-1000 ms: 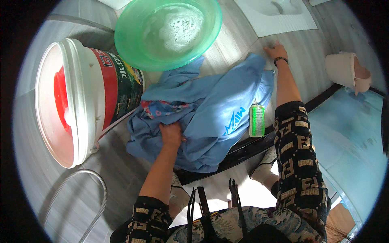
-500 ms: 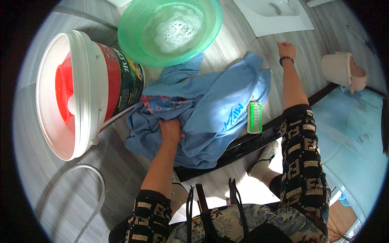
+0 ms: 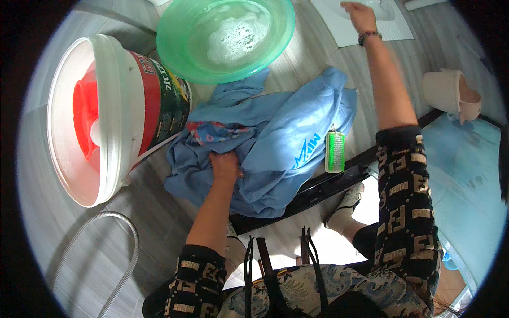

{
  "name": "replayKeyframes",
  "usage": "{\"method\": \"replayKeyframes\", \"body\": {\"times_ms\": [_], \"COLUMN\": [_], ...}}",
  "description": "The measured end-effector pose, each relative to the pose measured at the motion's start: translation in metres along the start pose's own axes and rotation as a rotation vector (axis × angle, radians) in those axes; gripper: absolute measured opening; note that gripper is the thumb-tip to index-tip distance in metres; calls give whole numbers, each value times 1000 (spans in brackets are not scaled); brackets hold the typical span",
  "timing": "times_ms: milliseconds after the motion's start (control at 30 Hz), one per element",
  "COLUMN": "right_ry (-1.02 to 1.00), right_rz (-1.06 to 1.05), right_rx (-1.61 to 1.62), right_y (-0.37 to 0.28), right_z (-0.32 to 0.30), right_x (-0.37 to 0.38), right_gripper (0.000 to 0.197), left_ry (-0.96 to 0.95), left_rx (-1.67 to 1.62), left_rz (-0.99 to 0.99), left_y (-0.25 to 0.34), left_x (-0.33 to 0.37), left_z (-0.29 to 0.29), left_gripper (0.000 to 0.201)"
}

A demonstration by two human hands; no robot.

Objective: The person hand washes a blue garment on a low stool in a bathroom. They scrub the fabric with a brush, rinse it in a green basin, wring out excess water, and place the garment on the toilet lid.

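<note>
A light-blue sweatshirt [image 3: 286, 135] lies bunched on the tiled floor, with blue printing on its front and a patch of red-and-blue patterned cloth [image 3: 217, 132] showing in its folds. My left hand [image 3: 225, 167] presses into the near-left part of it, fingers closed in the fabric and partly hidden. Beyond the garment to the right, my right hand [image 3: 361, 18] is raised, with a dark bracelet at the wrist. Its fingers are curled together; whatever they may hold does not show. A scrub brush with green bristles [image 3: 335, 152] rests bristles up against the garment's right side.
A green basin [image 3: 175, 58] of foamy water stands beyond the garment. To the left is a large white bucket [image 3: 114, 122] with a red object inside, near a metal hose [image 3: 135, 238]. A white squat toilet [image 3: 395, 32], a pale pink bin [image 3: 440, 90] and a black sill [image 3: 313, 193] are also around.
My right hand has moved away from me and slightly left, up over the squat toilet's edge. My left hand stays on the sweatshirt.
</note>
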State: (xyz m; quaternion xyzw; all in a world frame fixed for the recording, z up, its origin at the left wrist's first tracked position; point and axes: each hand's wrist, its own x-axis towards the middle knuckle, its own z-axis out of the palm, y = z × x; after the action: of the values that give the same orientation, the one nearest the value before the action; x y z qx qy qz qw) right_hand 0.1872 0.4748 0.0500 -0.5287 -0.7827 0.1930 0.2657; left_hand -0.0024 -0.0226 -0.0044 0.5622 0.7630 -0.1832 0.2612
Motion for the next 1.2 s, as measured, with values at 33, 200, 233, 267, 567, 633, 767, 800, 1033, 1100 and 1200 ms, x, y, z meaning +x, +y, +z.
{"method": "replayKeyframes", "body": {"times_ms": [33, 200, 233, 267, 567, 633, 767, 800, 1033, 1100, 1200], "right_ry": [-2, -151, -259, -403, -799, -796, -1001, -976, -297, -145, -410], "right_rz": [19, 156, 240, 277, 84, 94, 680, 606, 890, 1030, 573], "right_rx": [223, 903, 954, 944, -237, 84, 1680, 1863, 1452, 902, -90], "right_y": [-34, -149, -176, -196, -180, -165, -180, -186, -67, -8, 32], "right_z": [11, 37, 46, 62, 188, 202, 166, 142, 33, 26, 35], "right_x": [-30, -112, -116, -114, -87, -94, -77, -84, -120, -125, -122], "right_gripper": [23, 19, 17, 18, 25, 20, 17, 19, 22, 28, 32], "left_ry": [-31, 128, 27, -75, 192, 321, 153, 89, 35, 5, 114], "left_rx": [-24, -40, -50, -57, 93, 157, 96, 76, 28, 16, -3], "left_rz": [-29, -57, -60, -68, -29, 20, 7, -17, -66, -73, -37], "left_y": [-5, -7, -6, -6, -4, -6, -2, -4, -1, 0, 0], "left_x": [-7, -3, -1, -2, -2, 7, 2, 0, -3, 1, 8], "left_z": [-2, 11, 2, -6, 13, 33, 16, 8, -9, -3, 9], "left_gripper": [71, 69, 70, 70, 69, 69, 66, 65, 66, 72, 82]}}
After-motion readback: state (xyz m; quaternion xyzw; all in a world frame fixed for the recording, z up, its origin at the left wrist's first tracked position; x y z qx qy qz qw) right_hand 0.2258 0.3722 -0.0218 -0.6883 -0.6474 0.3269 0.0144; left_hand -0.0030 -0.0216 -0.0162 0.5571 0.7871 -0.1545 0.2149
